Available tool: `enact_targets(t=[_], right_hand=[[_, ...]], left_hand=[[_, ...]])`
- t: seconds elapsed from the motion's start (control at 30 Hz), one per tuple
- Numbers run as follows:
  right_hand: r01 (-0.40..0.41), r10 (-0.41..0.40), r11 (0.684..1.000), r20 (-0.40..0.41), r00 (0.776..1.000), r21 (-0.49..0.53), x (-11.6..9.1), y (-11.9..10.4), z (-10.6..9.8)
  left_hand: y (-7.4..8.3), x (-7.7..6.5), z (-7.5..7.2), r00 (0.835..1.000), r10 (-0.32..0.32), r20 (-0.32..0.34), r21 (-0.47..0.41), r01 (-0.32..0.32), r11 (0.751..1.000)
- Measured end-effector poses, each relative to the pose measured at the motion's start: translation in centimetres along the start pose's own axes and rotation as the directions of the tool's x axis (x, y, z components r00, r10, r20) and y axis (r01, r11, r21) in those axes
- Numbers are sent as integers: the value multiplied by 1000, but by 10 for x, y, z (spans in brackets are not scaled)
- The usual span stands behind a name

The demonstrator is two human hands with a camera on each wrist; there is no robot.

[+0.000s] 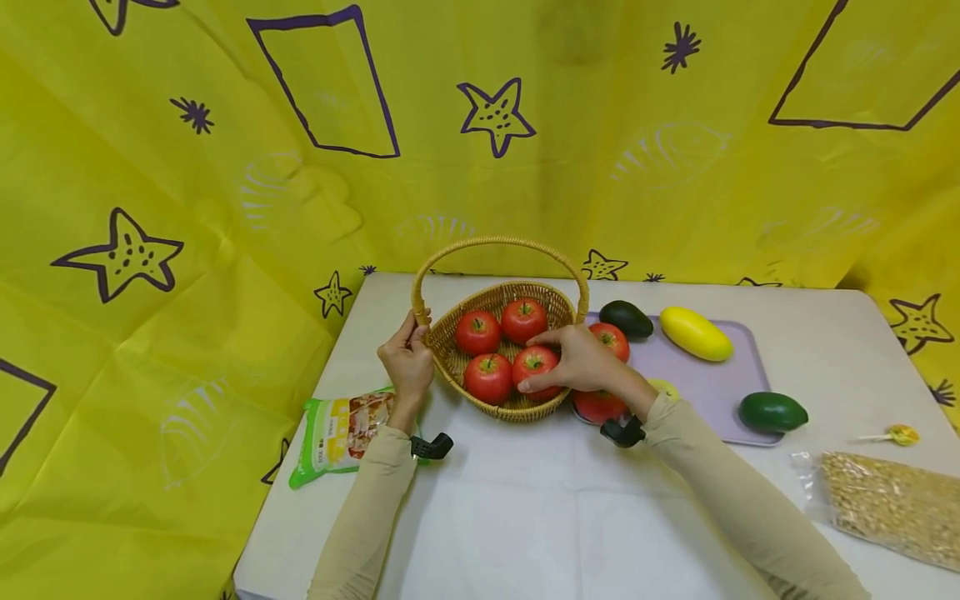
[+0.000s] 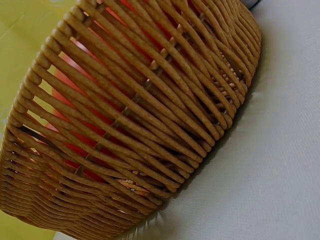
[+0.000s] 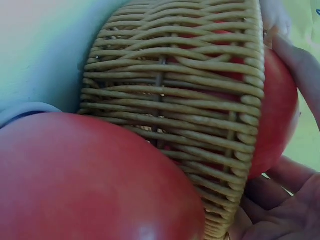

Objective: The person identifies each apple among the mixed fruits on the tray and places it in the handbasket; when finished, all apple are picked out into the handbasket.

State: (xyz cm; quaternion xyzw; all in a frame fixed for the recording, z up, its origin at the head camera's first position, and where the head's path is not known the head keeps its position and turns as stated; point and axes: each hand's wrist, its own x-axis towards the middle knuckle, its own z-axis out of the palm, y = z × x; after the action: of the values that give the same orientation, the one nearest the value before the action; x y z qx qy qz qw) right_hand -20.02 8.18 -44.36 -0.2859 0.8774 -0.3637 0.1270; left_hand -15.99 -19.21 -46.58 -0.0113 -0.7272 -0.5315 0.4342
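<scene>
A wicker basket (image 1: 450,371) with a tall arched handle stands at the table's back, with several red apples inside. My left hand (image 1: 407,362) grips the basket where the handle meets its left rim. With thumb and fingers spread around it, my right hand (image 1: 581,358) holds the front-right apple (image 1: 534,362) inside the basket. The right wrist view shows this apple (image 3: 280,115) bulging above the rim between thumb and fingers. In the left wrist view the woven basket wall (image 2: 150,100) fills most of the picture, red showing through the gaps; the left hand is out of that view.
Right of the basket lies a lilac tray (image 1: 720,400) with more red apples (image 1: 600,406), a dark green fruit (image 1: 626,320), a long yellow fruit (image 1: 696,333) and a green fruit (image 1: 772,412). A lollipop (image 1: 902,434), a grain bag (image 1: 892,500) and a green-edged packet (image 1: 341,433) lie farther out.
</scene>
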Motion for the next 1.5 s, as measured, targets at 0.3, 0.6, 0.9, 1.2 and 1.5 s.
enact_targets(t=[0.3,0.6,0.9,1.2,1.5], right_hand=[[40,-39,992,9,999,-118,0,-4,6],[83,-81,980,17,997,-180,3,-4,7],[65,-60,976,28,998,-210,0,-5,10],[149,-141,972,52,989,-181,-8,-5,3],[229,-229,973,19,973,-36,-34,-2,-25]], left_hand=[[1,0,-1,1000,-14,13,-5,15,1000],[3,1,-1,1000,-9,13,-13,9,1000],[-14,-2,1,1000,-31,7,2,31,1000],[-36,-4,-3,999,-30,25,-25,31,999],[-6,-2,1,1000,-25,4,-9,25,1000]])
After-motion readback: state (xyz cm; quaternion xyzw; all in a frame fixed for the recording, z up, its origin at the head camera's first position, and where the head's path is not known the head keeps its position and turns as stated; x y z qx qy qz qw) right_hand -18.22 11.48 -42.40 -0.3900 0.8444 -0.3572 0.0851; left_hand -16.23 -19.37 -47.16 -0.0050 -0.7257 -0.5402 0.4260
